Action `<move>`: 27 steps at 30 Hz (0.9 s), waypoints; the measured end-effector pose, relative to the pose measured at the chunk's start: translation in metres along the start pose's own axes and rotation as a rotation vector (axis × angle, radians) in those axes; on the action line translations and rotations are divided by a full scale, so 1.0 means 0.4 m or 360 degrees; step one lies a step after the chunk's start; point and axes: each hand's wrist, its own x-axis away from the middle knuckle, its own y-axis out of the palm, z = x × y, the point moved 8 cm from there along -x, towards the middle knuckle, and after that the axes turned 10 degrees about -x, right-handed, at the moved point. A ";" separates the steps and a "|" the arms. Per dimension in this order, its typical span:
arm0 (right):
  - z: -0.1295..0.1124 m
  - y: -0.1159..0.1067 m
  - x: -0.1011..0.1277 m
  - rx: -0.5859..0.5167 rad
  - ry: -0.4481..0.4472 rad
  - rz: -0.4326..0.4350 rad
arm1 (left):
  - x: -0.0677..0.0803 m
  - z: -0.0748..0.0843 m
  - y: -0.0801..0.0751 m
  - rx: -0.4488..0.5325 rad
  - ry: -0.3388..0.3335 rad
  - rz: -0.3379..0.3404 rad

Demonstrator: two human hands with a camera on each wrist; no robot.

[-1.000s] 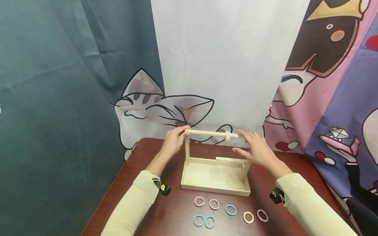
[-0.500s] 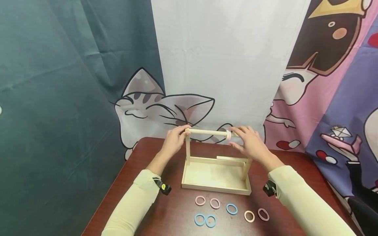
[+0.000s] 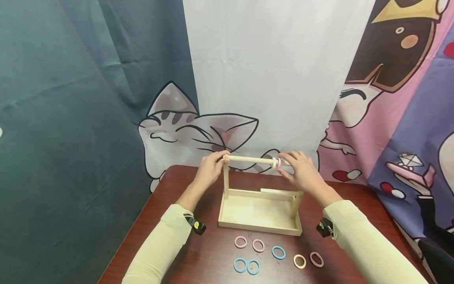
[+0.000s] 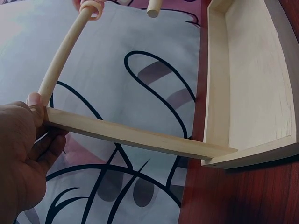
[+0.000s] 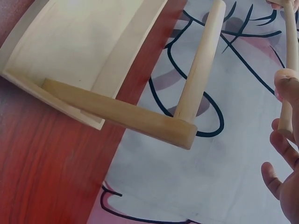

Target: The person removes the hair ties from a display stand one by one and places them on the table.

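Note:
A wooden stand has a tray base (image 3: 259,228) and two uprights, each bearing a sideways dowel. My left hand (image 3: 209,169) grips the top of the left post (image 3: 226,181), where the upper dowel (image 3: 248,159) joins it; the left wrist view shows thumb and fingers round that post (image 4: 135,137). Near the dowel's free right end hang a cream ring (image 3: 274,163) and a pink ring (image 3: 278,163). My right hand (image 3: 303,173) pinches the pink ring between thumb and fingers. In the right wrist view, the right hand (image 5: 289,182) partly hides the ring.
In front of the tray several loose rings lie on the red-brown table (image 3: 177,256), among them a blue ring (image 3: 278,252), a cream ring (image 3: 299,261) and a mauve ring (image 3: 316,259). A shorter dowel (image 3: 278,192) points left from the right post (image 3: 296,205). A printed curtain (image 3: 276,79) hangs behind.
My right hand has moved left from the dowel's end to the rings and taken hold of the pink one, which now sits slightly right of the cream one. The left hand stays put.

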 end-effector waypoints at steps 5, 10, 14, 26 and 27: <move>0.008 -0.007 0.007 0.0007 -0.0012 0.0028 | 0.001 0.000 -0.002 -0.0007 0.0003 -0.0001; 0.019 -0.011 0.017 0.0017 -0.0031 0.0058 | 0.003 -0.004 -0.003 -0.0010 -0.0006 -0.0006; 0.025 -0.018 0.025 0.0020 -0.0054 0.0089 | 0.004 -0.003 -0.004 -0.0024 -0.0001 -0.0007; 0.025 -0.047 0.042 -0.0009 -0.0073 0.0102 | 0.001 -0.003 0.001 -0.0021 -0.0008 -0.0010; 0.025 -0.049 0.044 -0.0011 -0.0079 0.0108 | 0.001 -0.003 0.001 -0.0019 -0.0008 -0.0009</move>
